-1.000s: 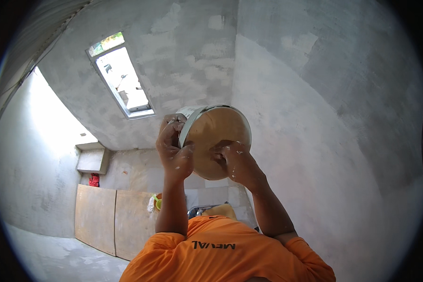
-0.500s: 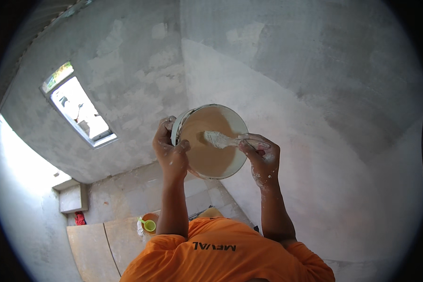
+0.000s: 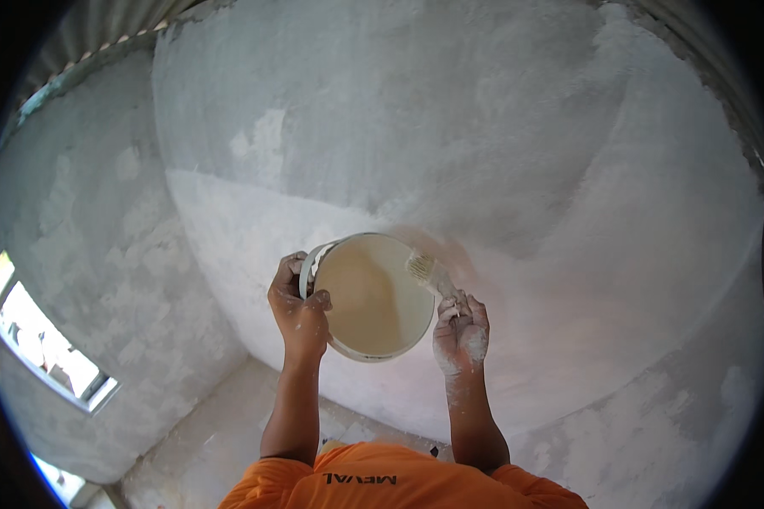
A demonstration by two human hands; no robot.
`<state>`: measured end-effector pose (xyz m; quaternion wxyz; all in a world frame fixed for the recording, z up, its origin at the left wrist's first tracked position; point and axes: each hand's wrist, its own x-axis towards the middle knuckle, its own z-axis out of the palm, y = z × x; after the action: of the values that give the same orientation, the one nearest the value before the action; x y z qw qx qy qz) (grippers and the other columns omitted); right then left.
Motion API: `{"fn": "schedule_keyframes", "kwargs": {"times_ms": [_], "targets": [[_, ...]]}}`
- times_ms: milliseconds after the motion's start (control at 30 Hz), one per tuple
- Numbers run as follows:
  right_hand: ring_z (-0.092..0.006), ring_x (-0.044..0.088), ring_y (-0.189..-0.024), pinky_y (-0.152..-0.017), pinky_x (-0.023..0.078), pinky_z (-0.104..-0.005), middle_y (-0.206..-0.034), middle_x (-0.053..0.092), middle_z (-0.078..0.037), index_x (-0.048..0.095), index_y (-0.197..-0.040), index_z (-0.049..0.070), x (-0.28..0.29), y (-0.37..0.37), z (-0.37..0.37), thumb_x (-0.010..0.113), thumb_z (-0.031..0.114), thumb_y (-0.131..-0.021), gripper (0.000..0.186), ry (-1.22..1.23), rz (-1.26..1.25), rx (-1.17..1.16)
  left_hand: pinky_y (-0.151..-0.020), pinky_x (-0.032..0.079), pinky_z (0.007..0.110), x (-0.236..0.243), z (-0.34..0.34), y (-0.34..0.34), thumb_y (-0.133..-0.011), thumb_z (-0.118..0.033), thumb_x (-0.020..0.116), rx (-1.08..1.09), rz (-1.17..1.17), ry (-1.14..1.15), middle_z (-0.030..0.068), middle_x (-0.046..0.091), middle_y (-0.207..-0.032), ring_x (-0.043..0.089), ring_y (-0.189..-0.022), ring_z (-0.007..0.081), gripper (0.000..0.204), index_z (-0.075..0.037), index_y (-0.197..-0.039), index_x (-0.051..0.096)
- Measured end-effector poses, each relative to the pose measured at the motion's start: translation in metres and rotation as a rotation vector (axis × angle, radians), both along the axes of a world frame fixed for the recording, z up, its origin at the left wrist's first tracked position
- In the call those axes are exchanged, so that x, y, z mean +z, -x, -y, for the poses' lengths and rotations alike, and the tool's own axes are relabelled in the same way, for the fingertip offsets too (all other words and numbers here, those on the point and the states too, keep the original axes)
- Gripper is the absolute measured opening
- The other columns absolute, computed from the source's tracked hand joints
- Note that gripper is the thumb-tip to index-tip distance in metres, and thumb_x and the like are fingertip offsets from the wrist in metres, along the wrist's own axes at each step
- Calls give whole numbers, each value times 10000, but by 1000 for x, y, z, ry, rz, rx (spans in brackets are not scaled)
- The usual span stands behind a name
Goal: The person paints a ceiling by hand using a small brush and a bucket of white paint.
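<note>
Well left of our left hand, we have a bright window (image 3: 55,341) in the grey wall (image 3: 484,110). Our left hand (image 3: 297,307) is clamped on the left rim of the bucket (image 3: 307,280), thumb at the front. The bucket sits between our hands: round, pale-walled, tilted so that we see smooth tan paint (image 3: 355,288) with a darker patch. At its right rim, the brush (image 3: 424,271) shows cream bristles; contact cannot be determined. Our right hand (image 3: 461,338), whitened by smears, grips the brush handle, apart from the left.
</note>
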<state>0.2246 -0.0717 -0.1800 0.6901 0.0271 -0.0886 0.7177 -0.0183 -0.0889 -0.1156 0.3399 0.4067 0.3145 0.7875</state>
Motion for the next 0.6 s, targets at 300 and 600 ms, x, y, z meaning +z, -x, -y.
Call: {"fn": "schedule_keyframes", "kwargs": {"times_ms": [300,600], "targets": [[-285,664,-1115,-852,617,-289,-1165,676,-169,677,-1127,-41,122,-78,45,637,151,-991,238,-404,489,-739,-596,434,203,37,-12,-19,-605,128,439,-260,-29,-147,25,582,-918,526,-768,66,414,8,-969,596],[-292,703,-1039,-890,587,-367,-1155,695,-190,708,-1097,-45,263,-115,44,656,7,-959,157,-895,1496,-2097,-632,446,190,85,-2,-14,-597,113,442,-262,53,-232,59,617,-944,549,-764,84,451,41,-1010,607]]}}
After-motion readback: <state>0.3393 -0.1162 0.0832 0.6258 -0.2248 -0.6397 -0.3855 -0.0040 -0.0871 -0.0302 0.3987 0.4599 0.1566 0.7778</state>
